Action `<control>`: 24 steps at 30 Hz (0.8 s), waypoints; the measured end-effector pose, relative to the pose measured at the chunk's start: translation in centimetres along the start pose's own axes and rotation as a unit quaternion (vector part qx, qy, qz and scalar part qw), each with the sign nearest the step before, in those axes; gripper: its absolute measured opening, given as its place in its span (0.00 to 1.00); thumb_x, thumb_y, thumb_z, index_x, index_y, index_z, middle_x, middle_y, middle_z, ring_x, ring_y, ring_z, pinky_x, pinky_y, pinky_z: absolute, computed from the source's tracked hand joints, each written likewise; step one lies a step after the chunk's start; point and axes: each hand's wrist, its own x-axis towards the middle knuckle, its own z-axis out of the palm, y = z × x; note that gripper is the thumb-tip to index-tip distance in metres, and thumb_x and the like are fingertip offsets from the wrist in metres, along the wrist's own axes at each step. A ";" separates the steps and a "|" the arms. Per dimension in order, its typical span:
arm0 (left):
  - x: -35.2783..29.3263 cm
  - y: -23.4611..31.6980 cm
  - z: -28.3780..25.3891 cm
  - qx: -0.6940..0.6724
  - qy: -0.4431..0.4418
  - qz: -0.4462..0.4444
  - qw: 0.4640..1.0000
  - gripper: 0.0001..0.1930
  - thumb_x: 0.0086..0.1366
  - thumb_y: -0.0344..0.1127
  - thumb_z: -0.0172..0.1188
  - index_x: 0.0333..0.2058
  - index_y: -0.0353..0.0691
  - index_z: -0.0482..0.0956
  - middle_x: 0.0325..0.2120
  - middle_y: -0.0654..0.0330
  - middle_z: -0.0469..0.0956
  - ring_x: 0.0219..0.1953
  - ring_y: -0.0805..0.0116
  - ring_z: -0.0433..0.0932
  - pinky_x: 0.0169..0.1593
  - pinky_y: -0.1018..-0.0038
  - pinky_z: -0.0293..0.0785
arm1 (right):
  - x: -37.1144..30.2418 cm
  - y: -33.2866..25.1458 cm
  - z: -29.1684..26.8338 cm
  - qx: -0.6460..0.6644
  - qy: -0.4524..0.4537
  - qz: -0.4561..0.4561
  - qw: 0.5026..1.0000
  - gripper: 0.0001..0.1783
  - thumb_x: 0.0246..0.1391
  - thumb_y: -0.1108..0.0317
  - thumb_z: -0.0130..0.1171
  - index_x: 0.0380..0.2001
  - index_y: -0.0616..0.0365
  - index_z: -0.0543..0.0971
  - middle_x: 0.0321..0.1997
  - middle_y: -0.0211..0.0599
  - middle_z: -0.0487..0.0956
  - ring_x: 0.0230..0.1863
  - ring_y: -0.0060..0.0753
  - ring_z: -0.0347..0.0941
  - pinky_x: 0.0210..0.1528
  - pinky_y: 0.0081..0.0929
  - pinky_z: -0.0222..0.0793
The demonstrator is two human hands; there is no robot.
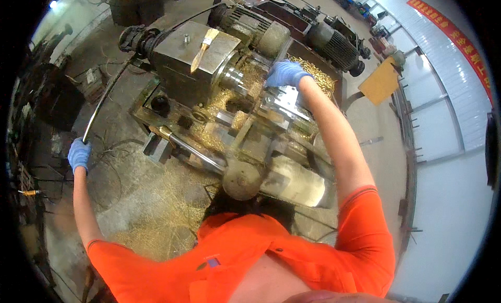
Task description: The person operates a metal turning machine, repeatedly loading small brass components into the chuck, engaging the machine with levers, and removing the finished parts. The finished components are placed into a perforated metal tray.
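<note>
A workshop spreads out around me, with a pale wall [449, 120] and a red banner [450, 31] on the right, and a grey floor [122, 172] sprinkled with golden shavings on the near side. The machine [249, 138] stands in the middle, its ledges littered with more of the same shavings and a thick heap of them at its far right.

On the left, well apart from the machine's body, my left hand [79, 155], in a blue glove, is wrapped around the near end of a long lever [96, 114], which slants away toward the metal box [180, 46]. My right hand [286, 74], gloved too, is at the far side of the machine, its fingers bent down among bright metal parts, just right of the shiny spindle [233, 77]. I can't make out whether it grips something there or only rests. A paintbrush [203, 51] lies on top of the box, and a steel bar [197, 153] sits at the near left.

I judge the step in hand to be working the machine's controls with both arms spread. The next move seems to call for a firm, even hold on the lever, with the right hand's fingers clear of the spindle.
</note>
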 end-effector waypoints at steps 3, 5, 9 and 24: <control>-1.0 1.0 -0.9 0.005 -0.006 0.011 1.000 0.19 0.51 0.43 0.56 0.41 0.42 0.76 0.38 0.50 0.76 0.43 0.52 0.74 0.45 0.62 0.69 | 0.7 0.1 1.1 0.125 0.105 -0.031 0.986 0.34 0.38 0.43 0.56 0.50 0.44 0.72 0.51 0.40 0.73 0.55 0.47 0.66 0.59 0.42 0.55; -0.9 0.9 0.0 -0.001 0.029 0.020 0.999 0.19 0.51 0.42 0.56 0.41 0.42 0.76 0.39 0.50 0.76 0.43 0.52 0.73 0.45 0.62 0.69 | 1.2 0.7 1.6 0.289 0.212 -0.033 0.933 0.34 0.38 0.42 0.57 0.50 0.44 0.72 0.48 0.38 0.75 0.53 0.44 0.68 0.58 0.40 0.58; -0.7 0.3 0.0 0.003 0.014 0.009 1.000 0.19 0.51 0.42 0.57 0.41 0.42 0.75 0.39 0.50 0.75 0.43 0.52 0.73 0.45 0.62 0.69 | -0.2 1.5 0.3 0.122 0.067 -0.030 0.990 0.33 0.39 0.41 0.56 0.50 0.43 0.73 0.46 0.38 0.76 0.51 0.42 0.70 0.56 0.41 0.59; -5.6 3.7 -0.6 -0.060 0.012 -0.004 0.998 0.18 0.52 0.48 0.56 0.38 0.43 0.76 0.34 0.49 0.77 0.38 0.50 0.75 0.41 0.62 0.70 | -2.5 -6.4 3.5 0.135 0.157 -0.152 0.966 0.21 0.36 0.49 0.57 0.27 0.53 0.82 0.28 0.46 0.79 0.34 0.45 0.76 0.43 0.34 0.70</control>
